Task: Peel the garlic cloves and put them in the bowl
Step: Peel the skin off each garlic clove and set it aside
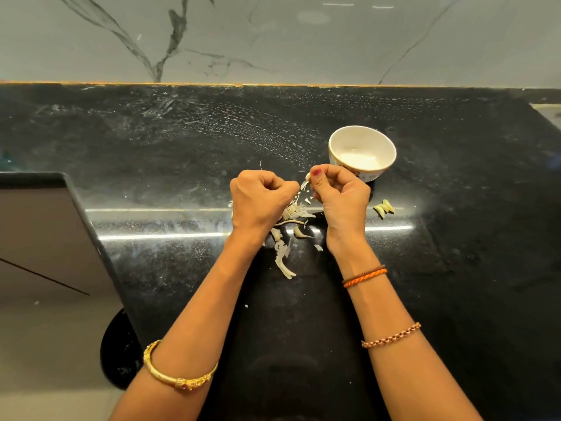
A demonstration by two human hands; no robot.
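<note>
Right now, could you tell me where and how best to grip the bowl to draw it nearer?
Pinch the bowl at its right rim, thumb inside, coming from the right: it stands upright and open, and the right hand covers its near-left side.

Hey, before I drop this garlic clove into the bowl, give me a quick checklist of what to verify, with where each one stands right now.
1. Clove held: right hand pinches a clove at its fingertips. Ok.
2. Clove fully peeled: skin hangs below it and most of it is hidden. Cannot tell.
3. Left hand free of the clove: fingers curled beside it, contents hidden. Cannot tell.
4. Bowl upright, just beyond the right hand. Ok.
5. Bowl free of peel. Ok.
6. Loose skins heaped on the counter, apart from the bowl. Ok.
</note>
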